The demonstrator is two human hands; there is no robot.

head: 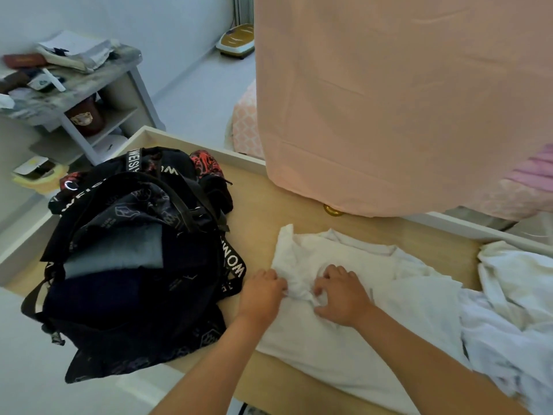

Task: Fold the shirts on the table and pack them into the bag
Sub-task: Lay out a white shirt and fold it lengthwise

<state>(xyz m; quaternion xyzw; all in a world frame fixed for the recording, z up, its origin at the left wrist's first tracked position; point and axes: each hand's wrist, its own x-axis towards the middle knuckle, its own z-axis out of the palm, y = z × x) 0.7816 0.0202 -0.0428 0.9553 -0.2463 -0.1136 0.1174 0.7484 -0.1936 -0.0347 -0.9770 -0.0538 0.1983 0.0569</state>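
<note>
My left hand (264, 290) and right hand (344, 295), just right of the bag (134, 265), each pinch bunched cloth of the white shirt (299, 339), evidently to start a fold.

Bag straps (232, 260): "WEIS", "WOM" (partly hidden).

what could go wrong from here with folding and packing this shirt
The white shirt is bunched where the left hand and right hand pinch it, so the fold may set creased. The loose white pile overlaps it and may drag along. The backpack looks nearly full and overhangs the table edge; it might slip.
</note>
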